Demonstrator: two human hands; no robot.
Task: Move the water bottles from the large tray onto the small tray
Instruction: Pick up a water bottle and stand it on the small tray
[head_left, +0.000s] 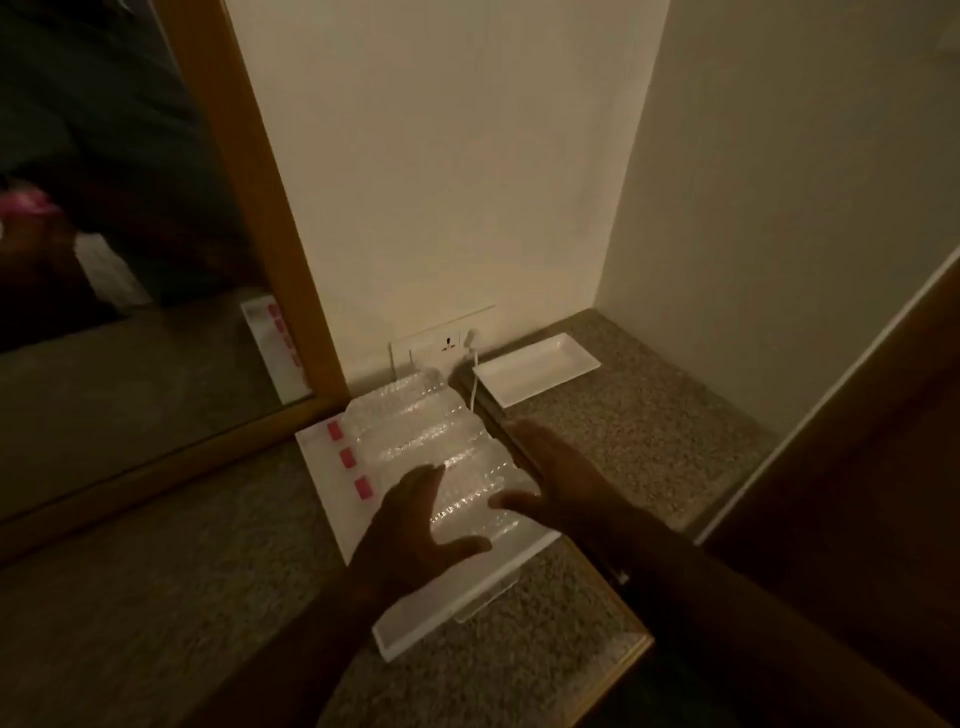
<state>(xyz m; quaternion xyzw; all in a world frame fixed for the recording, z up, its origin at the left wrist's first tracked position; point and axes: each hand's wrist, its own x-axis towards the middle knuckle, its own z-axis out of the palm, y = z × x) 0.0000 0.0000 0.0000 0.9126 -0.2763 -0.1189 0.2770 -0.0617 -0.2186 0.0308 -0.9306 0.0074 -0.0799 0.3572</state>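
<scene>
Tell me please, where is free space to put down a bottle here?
The small tray by the wall socket is bare. The speckled counter right of it and toward the front edge is free too. The large tray is crowded: water bottles lie side by side, with both hands over them.

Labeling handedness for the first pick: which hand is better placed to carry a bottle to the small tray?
Probably right. The right hand hovers open over the water bottles on the side nearer the small tray; the left hand would have to cross over.
</scene>
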